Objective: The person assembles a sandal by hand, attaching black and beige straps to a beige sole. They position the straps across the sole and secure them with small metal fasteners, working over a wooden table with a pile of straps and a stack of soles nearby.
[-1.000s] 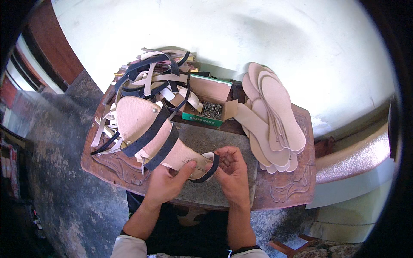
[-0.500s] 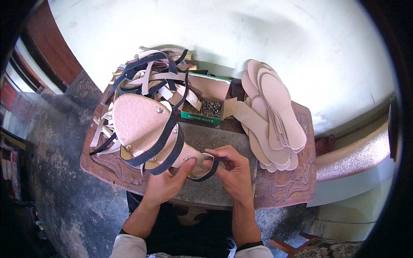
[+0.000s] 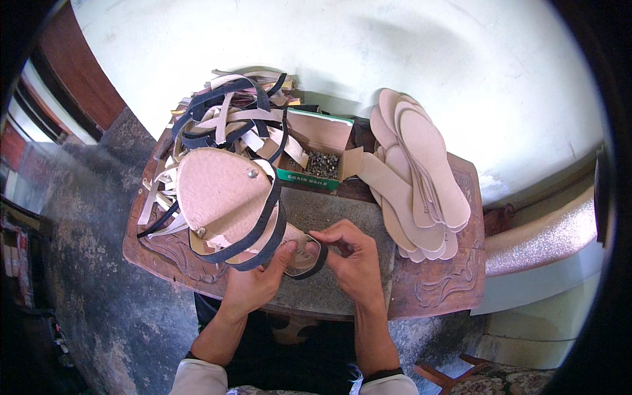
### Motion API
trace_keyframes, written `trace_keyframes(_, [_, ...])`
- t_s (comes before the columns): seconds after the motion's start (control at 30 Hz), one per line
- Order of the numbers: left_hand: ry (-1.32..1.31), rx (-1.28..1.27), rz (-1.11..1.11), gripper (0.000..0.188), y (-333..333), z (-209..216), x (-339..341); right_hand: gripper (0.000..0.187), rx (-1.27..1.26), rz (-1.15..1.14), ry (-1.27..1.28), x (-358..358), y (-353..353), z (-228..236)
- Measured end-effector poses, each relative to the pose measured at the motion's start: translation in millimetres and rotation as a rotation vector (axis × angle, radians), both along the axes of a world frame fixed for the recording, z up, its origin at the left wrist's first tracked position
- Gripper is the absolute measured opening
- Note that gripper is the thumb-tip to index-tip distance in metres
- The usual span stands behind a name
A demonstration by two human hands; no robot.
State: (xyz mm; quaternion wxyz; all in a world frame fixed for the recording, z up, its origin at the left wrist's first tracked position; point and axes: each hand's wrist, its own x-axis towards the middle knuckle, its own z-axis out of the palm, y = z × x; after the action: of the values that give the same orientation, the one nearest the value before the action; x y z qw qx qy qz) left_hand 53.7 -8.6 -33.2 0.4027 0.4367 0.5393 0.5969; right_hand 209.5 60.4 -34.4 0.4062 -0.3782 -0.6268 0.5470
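A beige sandal sole with dark straps is held up over the table's near side, its wide front end raised toward the far left. Round nail heads show where the straps meet the sole. My left hand grips the sole near its narrow heel end, thumb on top. At that end, my right hand pinches the dark heel strap, which curves around in a loop. Part of the left fingers is hidden beneath the sole.
An open green box of nails stands behind the sandal. To its left lies a tangled heap of dark and pale straps. Several beige insoles are stacked at the right on a carved wooden table with a grey slab in its middle.
The sandal's front end has tilted up slightly and shifted a little right, so the straps now overlap more in view. My right hand has moved slightly left, still pinching the heel strap.
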Motion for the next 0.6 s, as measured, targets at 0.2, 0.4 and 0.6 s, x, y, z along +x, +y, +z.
trace_keyframes(0.2, [0.134, 0.038, 0.029, 0.017, -1, -1, 0, 0.021, -0.015, 0.007, 0.0, 0, 1, -7])
trace_keyframes(0.4, [-0.033, -0.058, -0.07, 0.019, 5, -7, -9, 0.018, -0.262, 0.076, 0.12, 3, 4, -6])
trace_keyframes(0.6, [-0.167, -0.082, -0.129, 0.021, 13, 2, -12, 0.017, -0.334, 0.085, 0.14, 2, 4, 2])
